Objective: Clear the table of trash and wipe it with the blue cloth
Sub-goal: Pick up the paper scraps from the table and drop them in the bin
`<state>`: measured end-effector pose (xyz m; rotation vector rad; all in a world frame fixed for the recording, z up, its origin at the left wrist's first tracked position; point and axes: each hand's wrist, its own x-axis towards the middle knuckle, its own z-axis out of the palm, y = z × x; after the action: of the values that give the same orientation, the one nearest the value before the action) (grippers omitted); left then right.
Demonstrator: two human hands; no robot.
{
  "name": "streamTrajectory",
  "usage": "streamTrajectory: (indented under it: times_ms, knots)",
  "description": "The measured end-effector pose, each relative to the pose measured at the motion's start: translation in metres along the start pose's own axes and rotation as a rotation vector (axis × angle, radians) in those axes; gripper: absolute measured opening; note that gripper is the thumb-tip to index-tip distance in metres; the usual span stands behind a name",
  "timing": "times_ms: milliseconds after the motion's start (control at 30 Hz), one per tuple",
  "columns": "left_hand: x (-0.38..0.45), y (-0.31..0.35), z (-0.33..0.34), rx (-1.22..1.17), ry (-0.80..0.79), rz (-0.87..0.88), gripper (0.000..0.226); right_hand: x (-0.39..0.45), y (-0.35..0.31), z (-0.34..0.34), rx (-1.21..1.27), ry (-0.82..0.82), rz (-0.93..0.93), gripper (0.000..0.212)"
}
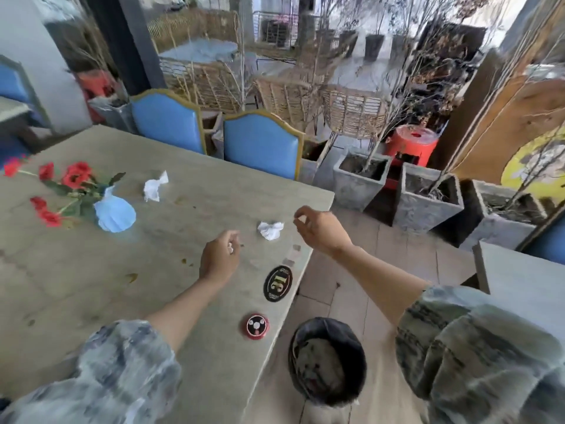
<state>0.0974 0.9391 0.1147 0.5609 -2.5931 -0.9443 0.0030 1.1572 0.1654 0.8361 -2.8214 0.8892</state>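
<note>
My left hand (218, 258) hovers low over the table (189, 191) with its fingers curled in, and a small white scrap (230, 248) shows at the fingertips — I seem to be pinching a bit of tissue there, though it is too small to be sure. My right hand (318, 228) hangs above the table's edge, fingers loosely curled and holding nothing. I judge it is placed there to take the nearest crumpled tissue (270, 230), which lies on the tabletop between my two hands, just beside the right fingertips and a little beyond the left.

The bin (327, 359) stands on the floor beneath my right forearm, close against the table's edge — handy for dropping trash straight down from either hand.

A second crumpled tissue (154, 186) lies farther out, well beyond my left hand. The blue cloth (114, 214) sits bunched to the far left of that hand, against the red flowers (75, 175), untouched; wiping waits until the tissues are gone.
</note>
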Motion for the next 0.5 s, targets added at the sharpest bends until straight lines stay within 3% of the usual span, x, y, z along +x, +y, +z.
streamTrajectory:
  times_ms: [100,200,500]
  knots:
    - [0.000,0.014,0.023,0.050,0.015,-0.003,0.026,0.013,0.029,-0.002,-0.045,-0.006,-0.099,0.024]
    - [-0.002,0.026,0.042,0.059,0.060,-0.116,0.017,0.025,0.050,0.001,-0.047,-0.031,-0.172,0.027]
    - [0.051,0.035,0.105,0.149,0.010,-0.130,0.027,0.075,0.101,0.034,-0.201,-0.236,-0.176,0.031]
